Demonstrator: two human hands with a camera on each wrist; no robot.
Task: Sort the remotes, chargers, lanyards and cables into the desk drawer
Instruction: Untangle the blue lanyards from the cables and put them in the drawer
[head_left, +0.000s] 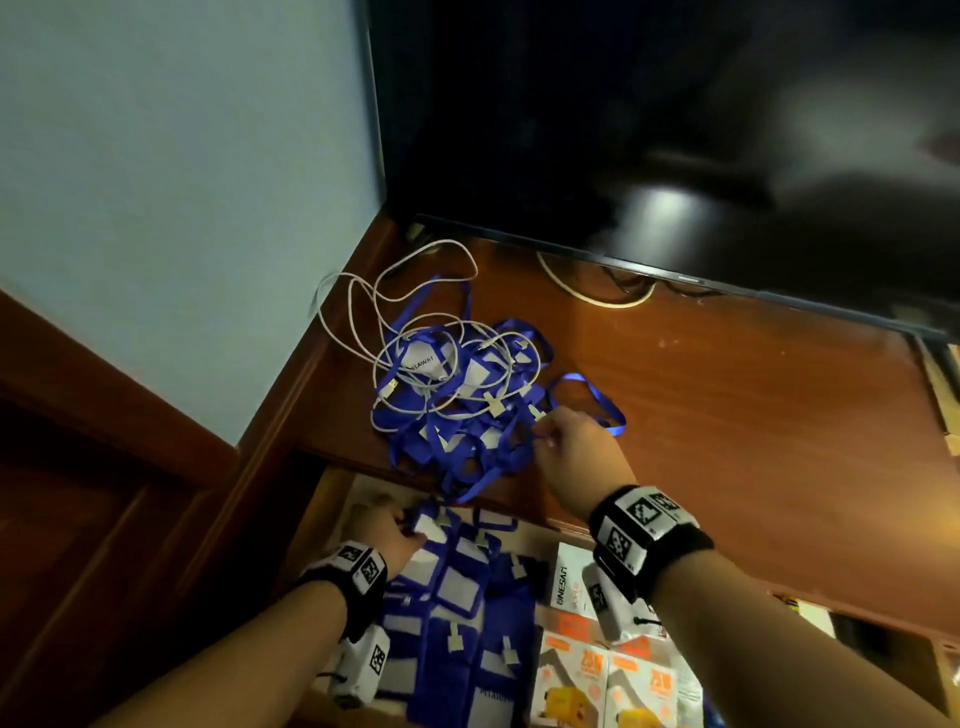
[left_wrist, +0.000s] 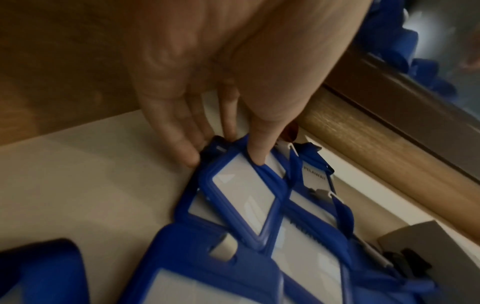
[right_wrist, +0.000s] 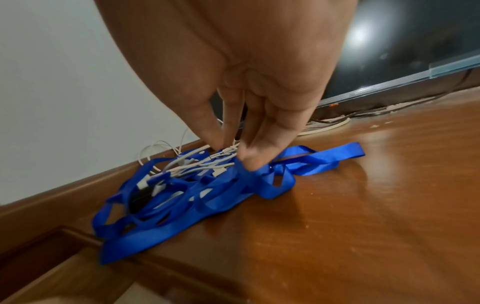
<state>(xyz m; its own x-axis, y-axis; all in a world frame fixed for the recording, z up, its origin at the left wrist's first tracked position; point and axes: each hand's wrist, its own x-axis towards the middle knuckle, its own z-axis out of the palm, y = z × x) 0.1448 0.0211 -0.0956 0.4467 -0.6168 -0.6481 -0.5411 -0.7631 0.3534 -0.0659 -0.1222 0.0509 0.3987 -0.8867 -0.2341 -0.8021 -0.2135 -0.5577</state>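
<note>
A tangle of blue lanyards and white cables lies on the wooden desk top near its front left corner. My right hand reaches into the tangle's right side. In the right wrist view its thumb and fingers pinch a white cable on top of the blue ribbons. Below, the drawer stands open. My left hand is inside it, thumb and fingers pinching the top edge of a blue badge holder that lies on other blue holders.
Several blue badge holders with lanyards fill the drawer's left part. A white box and orange charger boxes sit to their right. A dark television stands at the desk's back, with a cable under it. A wall is on the left.
</note>
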